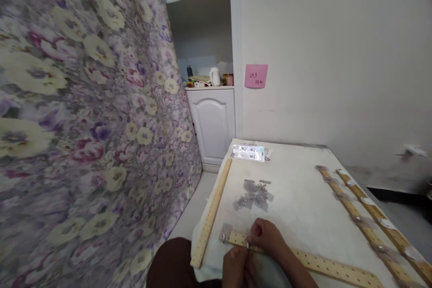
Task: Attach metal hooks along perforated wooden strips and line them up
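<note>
Both my hands meet at the near edge of a white table (303, 207). My right hand (266, 236) rests closed on a perforated wooden strip (324, 267) lying across the front, close to a small clear hook (224, 235) at the strip's left end. Just below it, my left hand (236, 265) pinches a small metal piece that is too small to name. A loose pile of small clear hooks (254, 194) lies a little farther back on the table.
Another perforated strip (212, 213) runs along the table's left edge. Two strips with hooks (367, 225) lie at the right. A blister pack (248, 152) sits at the far edge. A floral curtain (84, 121) hangs left; a white cabinet (212, 121) and a wall with a pink note (256, 75) stand behind.
</note>
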A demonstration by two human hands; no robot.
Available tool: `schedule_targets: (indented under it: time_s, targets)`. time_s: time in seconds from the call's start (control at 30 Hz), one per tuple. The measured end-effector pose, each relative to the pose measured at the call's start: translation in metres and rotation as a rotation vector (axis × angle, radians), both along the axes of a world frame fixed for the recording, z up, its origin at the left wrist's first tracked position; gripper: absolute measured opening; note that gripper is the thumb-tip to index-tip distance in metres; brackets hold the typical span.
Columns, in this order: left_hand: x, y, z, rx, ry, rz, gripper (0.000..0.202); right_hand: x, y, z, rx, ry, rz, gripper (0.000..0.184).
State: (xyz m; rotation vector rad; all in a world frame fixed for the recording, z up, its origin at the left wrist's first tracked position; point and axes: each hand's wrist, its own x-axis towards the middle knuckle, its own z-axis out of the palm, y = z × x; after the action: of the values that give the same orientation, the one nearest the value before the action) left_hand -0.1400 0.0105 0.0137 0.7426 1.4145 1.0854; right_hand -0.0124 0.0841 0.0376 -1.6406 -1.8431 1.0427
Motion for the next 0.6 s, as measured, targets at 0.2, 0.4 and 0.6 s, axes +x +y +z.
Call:
schedule_targets:
  time_s: [0.2, 0.4, 0.6]
  targets:
    - [-0.0006, 0.0013, 0.002, -0.005, -0.053, -0.037, 0.035, 0.002, 0.0041, 0.0008, -0.039, 0.012, 0.006, 0.014]
    - [0.0002, 0.0007, 0.0001, -0.005, -0.056, -0.027, 0.035, 0.0022, 0.0028, 0.0006, -0.02, 0.027, 0.014, 0.019]
    - [-0.0006, -0.0033, 0.0026, 0.025, -0.076, -0.045, 0.045, 0.0038, 0.0009, 0.0008, 0.053, 0.074, 0.023, 0.014]
